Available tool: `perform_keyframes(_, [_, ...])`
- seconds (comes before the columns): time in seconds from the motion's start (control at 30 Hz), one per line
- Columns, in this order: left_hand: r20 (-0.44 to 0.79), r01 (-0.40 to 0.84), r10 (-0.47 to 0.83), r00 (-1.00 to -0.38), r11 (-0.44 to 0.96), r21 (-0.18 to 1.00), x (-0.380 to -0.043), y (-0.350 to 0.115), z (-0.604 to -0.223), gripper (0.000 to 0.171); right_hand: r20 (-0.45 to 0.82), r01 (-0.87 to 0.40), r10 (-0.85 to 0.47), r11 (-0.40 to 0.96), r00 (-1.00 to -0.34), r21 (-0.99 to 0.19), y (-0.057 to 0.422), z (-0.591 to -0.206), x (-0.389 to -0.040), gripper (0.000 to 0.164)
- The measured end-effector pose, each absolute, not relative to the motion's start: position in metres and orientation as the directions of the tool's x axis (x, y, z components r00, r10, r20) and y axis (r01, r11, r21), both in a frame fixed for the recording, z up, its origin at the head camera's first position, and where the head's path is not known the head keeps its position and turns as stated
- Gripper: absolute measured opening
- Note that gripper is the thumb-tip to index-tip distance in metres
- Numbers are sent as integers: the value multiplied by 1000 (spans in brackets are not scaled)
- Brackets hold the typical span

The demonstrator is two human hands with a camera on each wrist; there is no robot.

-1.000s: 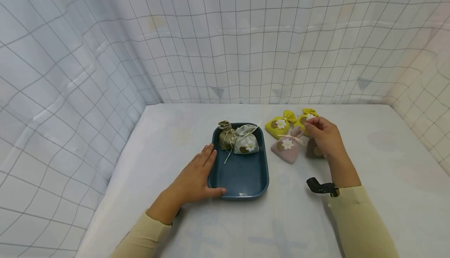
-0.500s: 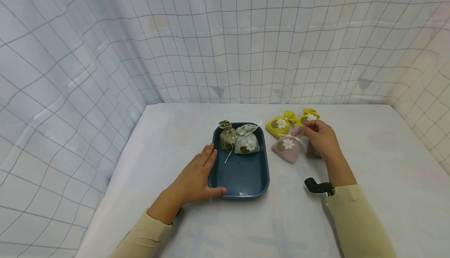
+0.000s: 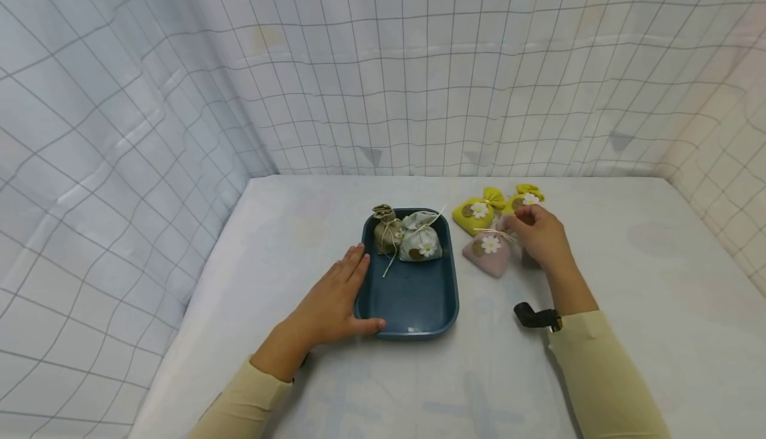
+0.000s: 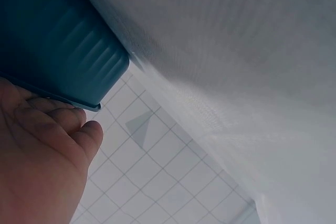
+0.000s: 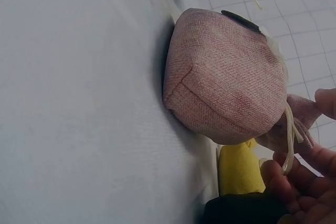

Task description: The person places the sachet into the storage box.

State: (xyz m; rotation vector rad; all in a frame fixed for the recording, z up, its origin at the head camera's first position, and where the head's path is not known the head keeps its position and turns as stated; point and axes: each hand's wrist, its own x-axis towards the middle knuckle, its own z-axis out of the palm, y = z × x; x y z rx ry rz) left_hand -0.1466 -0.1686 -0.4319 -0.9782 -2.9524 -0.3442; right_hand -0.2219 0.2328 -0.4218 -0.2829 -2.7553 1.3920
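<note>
My left hand (image 3: 332,299) rests along the left side of the blue tray (image 3: 413,299), fingers extended at the rim and thumb over the front corner. Inside the tray's far end sit an olive-brown drawstring pouch (image 3: 385,236) and a pale grey one (image 3: 421,243) with a daisy. Right of the tray, my right hand (image 3: 543,236) pinches the gathered neck of a pink drawstring pouch (image 3: 487,259). That pouch (image 5: 226,77) still touches the table in the right wrist view. In the left wrist view, my left fingers (image 4: 68,119) lie against the tray's rim (image 4: 86,106).
Two yellow pouches (image 3: 473,216) lie behind the pink one, the right one partly covered by my right hand. A dark brown pouch (image 3: 529,259) is mostly hidden beneath that hand. White checked curtains (image 3: 419,93) enclose the table (image 3: 287,226) at the back and sides.
My right hand has moved left and slightly down, from above the brown pouch and right yellow pouch to the pink pouch's neck. The left hand and tray stay in place.
</note>
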Motion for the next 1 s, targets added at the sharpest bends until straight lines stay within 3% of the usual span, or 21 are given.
perform_keyframes(0.2, [76, 590, 588, -805, 781, 206, -146, -168, -432, 116, -83, 171, 170, 613, -982, -771, 231, -421, -221, 66])
perform_keyframes(0.4, [65, 585, 587, -807, 782, 213, -146, -167, -432, 116, -37, 151, 189, 636, -981, -757, 229, -423, -220, 66])
perform_keyframes(0.7, [72, 589, 588, -806, 781, 208, -147, -167, -431, 116, 41, 75, 168, 628, -985, -775, 226, -430, -225, 58])
perform_keyframes(1.0, [77, 589, 587, -806, 781, 208, -147, -168, -432, 116, -10, 87, 142, 543, -990, -835, 221, -429, -228, 49])
